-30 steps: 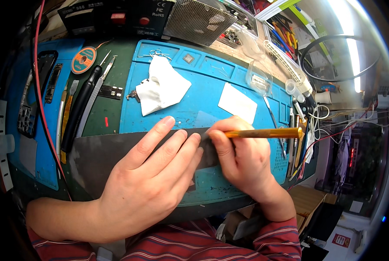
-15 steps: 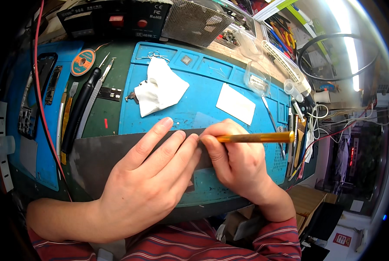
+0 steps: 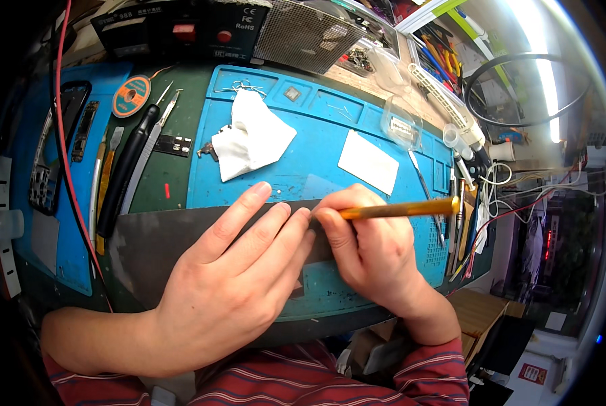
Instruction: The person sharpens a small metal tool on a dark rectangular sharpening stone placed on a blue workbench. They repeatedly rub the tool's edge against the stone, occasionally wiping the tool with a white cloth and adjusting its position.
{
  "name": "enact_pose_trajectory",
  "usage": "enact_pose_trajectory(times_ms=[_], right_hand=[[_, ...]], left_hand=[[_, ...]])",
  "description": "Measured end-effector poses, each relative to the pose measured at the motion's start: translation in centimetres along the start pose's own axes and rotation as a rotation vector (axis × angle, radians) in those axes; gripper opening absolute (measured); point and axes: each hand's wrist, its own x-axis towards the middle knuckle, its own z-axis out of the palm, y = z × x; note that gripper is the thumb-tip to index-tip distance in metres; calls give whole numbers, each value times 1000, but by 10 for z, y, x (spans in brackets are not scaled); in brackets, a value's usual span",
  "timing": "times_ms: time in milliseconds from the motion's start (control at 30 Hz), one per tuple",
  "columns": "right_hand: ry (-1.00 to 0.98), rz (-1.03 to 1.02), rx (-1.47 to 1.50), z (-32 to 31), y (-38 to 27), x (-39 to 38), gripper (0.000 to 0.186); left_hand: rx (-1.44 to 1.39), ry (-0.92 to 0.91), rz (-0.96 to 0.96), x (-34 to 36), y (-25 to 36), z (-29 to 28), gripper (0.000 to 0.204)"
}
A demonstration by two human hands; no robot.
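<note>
My left hand [image 3: 235, 277] lies flat with fingers outstretched on a dark grey sheet [image 3: 161, 237] that looks like sandpaper. My right hand [image 3: 374, 250] is closed round a slim gold-handled tool [image 3: 401, 209], pinched between thumb and fingers. Its handle sticks out to the right, nearly level, while its tip is hidden at the fingers. Both hands meet over the sheet, the right thumb close beside the left fingertips. Under the sheet's right part is a blue work mat [image 3: 296, 152]. On the mat rest a crumpled white cloth [image 3: 252, 139] and a white pad [image 3: 369, 162].
To the left lie a solder wick spool [image 3: 132, 96], a black-handled tool [image 3: 128, 172], tweezers [image 3: 142, 155] and a phone frame [image 3: 56, 149]. A red cable [image 3: 63, 135] crosses there. At the back stand a black device [image 3: 181, 34] and a mesh panel [image 3: 303, 37]. More tools lie at right.
The handle end of the gold tool has tilted slightly upward in the picture. Otherwise both hands and the sheet keep nearly the same place.
</note>
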Motion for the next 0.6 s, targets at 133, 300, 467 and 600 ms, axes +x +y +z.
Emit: enact_pose_trajectory(times_ms=[133, 300, 467, 600], right_hand=[[16, 10, 5, 0, 1, -1, 9], [8, 20, 4, -1, 1, -1, 8], [15, 11, 64, 0, 2, -1, 6], [60, 425, 601, -18, 5, -3, 21]], left_hand=[[-6, -1, 2, 0, 0, 0, 58], [-19, 1, -4, 0, 0, 0, 57], [-30, -7, -11, 0, 1, 0, 56], [-42, -4, -13, 0, 0, -1, 56]])
